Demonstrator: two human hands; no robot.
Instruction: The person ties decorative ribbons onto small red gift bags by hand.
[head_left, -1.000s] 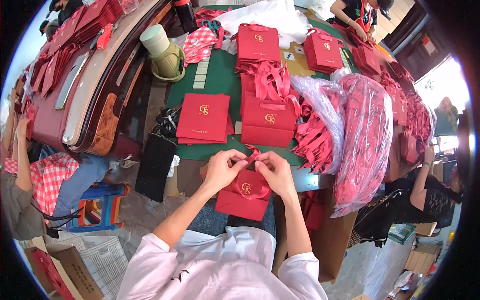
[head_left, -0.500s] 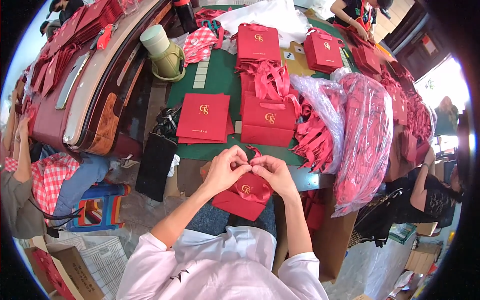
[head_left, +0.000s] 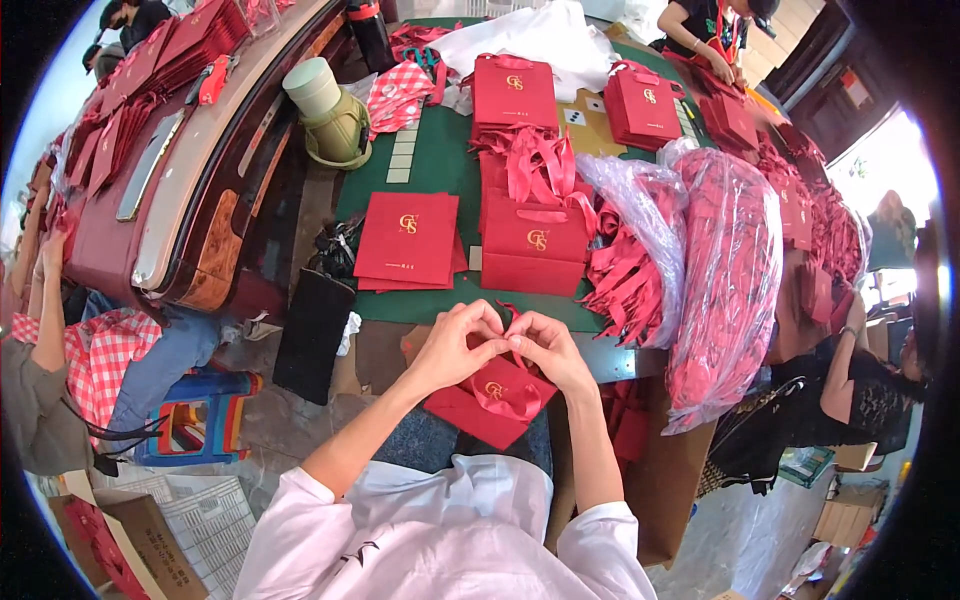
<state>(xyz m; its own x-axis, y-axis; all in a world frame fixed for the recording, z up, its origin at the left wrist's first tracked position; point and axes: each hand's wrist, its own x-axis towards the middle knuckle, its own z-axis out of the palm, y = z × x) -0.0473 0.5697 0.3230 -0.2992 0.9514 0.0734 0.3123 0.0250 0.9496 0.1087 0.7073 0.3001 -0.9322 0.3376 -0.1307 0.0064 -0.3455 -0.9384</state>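
Observation:
Over my lap hangs a small red paper gift bag with a gold emblem on its face. My left hand and my right hand meet just above it, fingertips pinched close together on its red ribbon. A ribbon loop droops across the front of the bag, and a loose end sticks up between my hands. The exact grip is partly hidden by my fingers. Beyond them, a stack of flat red bags lies on the green table mat, beside finished-looking red bags with ribbon handles.
Clear plastic sacks of red ribbons lie on the right. A green flask and a black bottle stand at the back left. More red bags sit farther back. Co-workers sit on both sides; a blue stool is at left.
The bag in my lap has shifted slightly right and shows more of its face. My hands stay pinched together, a little lower and closer in.

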